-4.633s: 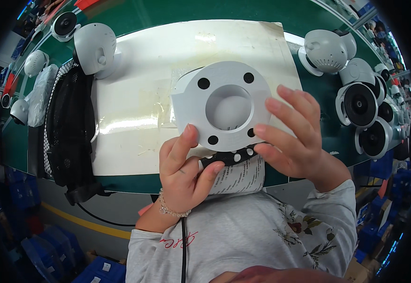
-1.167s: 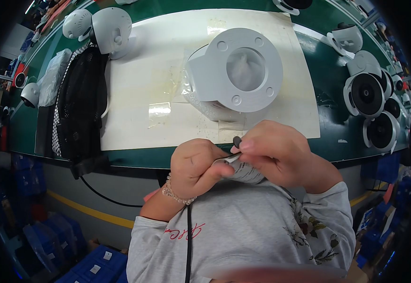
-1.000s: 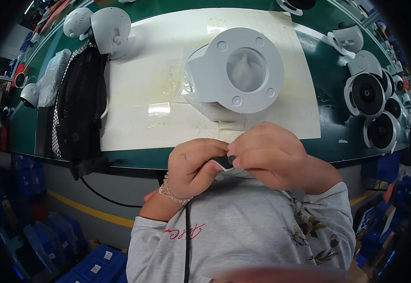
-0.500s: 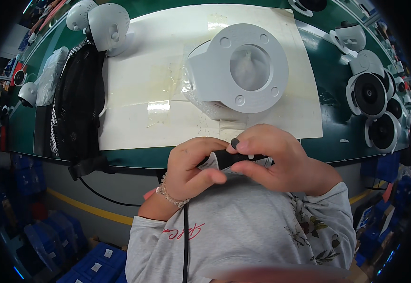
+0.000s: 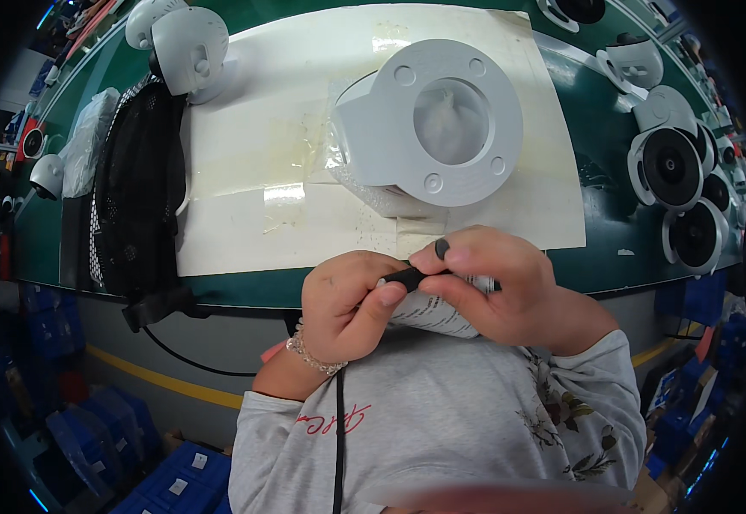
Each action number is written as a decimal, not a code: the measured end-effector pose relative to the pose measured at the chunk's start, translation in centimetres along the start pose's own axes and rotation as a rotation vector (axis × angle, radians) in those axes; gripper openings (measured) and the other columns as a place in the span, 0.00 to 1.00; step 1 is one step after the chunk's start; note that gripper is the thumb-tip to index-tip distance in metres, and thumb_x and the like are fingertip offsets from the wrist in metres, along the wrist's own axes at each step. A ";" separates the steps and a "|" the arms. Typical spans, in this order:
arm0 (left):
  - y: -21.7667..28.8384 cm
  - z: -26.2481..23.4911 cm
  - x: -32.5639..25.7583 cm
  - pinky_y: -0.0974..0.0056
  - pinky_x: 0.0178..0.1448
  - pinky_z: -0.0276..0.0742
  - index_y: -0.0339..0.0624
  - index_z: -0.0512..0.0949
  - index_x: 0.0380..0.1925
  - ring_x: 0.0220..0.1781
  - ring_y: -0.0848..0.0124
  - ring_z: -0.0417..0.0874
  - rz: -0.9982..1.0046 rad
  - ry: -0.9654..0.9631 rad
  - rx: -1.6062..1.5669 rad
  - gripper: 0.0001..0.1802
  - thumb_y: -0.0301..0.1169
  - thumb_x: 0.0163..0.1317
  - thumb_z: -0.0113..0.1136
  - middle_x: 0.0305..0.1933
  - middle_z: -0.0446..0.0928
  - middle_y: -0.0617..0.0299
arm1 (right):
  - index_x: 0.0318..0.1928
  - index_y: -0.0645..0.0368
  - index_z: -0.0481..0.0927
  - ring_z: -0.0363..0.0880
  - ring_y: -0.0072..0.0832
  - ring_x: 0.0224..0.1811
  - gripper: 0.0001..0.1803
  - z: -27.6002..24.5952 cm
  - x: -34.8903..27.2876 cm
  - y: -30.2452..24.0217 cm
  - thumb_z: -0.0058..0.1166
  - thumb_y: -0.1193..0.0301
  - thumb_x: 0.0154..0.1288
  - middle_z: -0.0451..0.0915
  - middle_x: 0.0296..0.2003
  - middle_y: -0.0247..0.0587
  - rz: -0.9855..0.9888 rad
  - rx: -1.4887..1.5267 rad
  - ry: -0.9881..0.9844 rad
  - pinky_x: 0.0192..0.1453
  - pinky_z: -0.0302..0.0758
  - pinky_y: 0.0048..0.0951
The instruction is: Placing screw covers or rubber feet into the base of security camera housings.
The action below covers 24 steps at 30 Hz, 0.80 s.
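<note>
Just past the table's near edge, my two hands meet in front of my body. My left hand (image 5: 345,307) is closed, its thumb and fingers pinching a black strip (image 5: 405,278). Closed on the same strip from the other side is my right hand (image 5: 507,287). A small dark round pad (image 5: 441,248) sits at the right fingertips. Below the fingers curves a white printed sheet (image 5: 438,317); whether it is joined to the strip is hidden. Beyond the hands, a white camera housing (image 5: 373,141) lies with its round base up, showing several shallow round recesses.
A pale board (image 5: 244,171) covers the middle of the green table (image 5: 570,267). Black mesh fabric (image 5: 137,188) and a clear plastic bag (image 5: 90,146) lie at left. White cameras (image 5: 189,51) stand at far left, others (image 5: 694,240) at right. Blue bins (image 5: 180,480) are below.
My left thumb has come up onto the black strip. The white printed sheet has swung into fuller view below my fingers. The round pad has shifted slightly up and right.
</note>
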<state>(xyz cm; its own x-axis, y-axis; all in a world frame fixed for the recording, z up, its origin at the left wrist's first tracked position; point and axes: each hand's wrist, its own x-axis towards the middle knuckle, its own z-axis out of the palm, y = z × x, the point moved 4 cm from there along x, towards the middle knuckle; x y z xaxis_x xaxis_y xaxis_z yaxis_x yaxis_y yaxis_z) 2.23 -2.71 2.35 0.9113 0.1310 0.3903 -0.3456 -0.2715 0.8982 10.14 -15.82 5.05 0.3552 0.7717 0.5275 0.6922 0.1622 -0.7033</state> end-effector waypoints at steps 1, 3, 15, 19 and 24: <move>0.0 0.0 0.0 0.69 0.30 0.71 0.35 0.75 0.25 0.25 0.66 0.77 -0.009 0.018 -0.009 0.06 0.26 0.55 0.52 0.25 0.77 0.56 | 0.47 0.60 0.60 0.79 0.34 0.34 0.28 0.2 -0.2 0.0 0.59 0.83 0.47 0.77 0.31 0.42 -0.074 -0.043 0.009 0.39 0.76 0.33; -0.1 0.1 0.1 0.69 0.30 0.71 0.34 0.75 0.26 0.24 0.66 0.77 -0.014 0.028 -0.022 0.06 0.26 0.55 0.52 0.25 0.77 0.56 | 0.48 0.59 0.60 0.79 0.35 0.34 0.28 0.3 -0.4 -0.1 0.58 0.84 0.47 0.76 0.30 0.41 -0.147 -0.089 0.019 0.41 0.75 0.36; 0.7 0.2 1.0 0.68 0.34 0.71 0.33 0.75 0.28 0.33 0.67 0.75 0.312 0.091 0.307 0.08 0.28 0.50 0.60 0.53 0.65 0.47 | 0.58 0.61 0.45 0.65 0.37 0.52 0.31 -7.5 5.3 2.6 0.46 0.80 0.58 0.70 0.35 0.38 -0.032 -0.018 0.274 0.59 0.56 0.38; 0.4 0.5 1.8 0.68 0.35 0.74 0.32 0.75 0.27 0.35 0.65 0.77 0.329 0.115 0.211 0.08 0.27 0.49 0.60 0.60 0.58 0.42 | 0.57 0.63 0.49 0.67 0.31 0.51 0.27 -7.5 6.4 3.9 0.45 0.80 0.59 0.71 0.35 0.38 0.010 -0.036 0.231 0.59 0.56 0.33; -0.8 0.5 1.9 0.66 0.36 0.75 0.30 0.73 0.25 0.33 0.64 0.78 0.254 0.068 0.239 0.09 0.26 0.49 0.60 0.62 0.54 0.38 | 0.55 0.63 0.51 0.69 0.31 0.49 0.27 -7.0 6.3 4.1 0.47 0.81 0.58 0.73 0.34 0.39 0.054 -0.106 0.212 0.58 0.57 0.32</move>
<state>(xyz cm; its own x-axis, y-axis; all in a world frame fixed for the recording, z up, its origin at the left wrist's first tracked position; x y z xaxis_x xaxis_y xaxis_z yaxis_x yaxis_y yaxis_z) 4.40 -2.74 2.27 0.7832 0.0914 0.6150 -0.4900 -0.5180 0.7011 19.60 -14.66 8.85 0.5094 0.6297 0.5865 0.7268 0.0501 -0.6850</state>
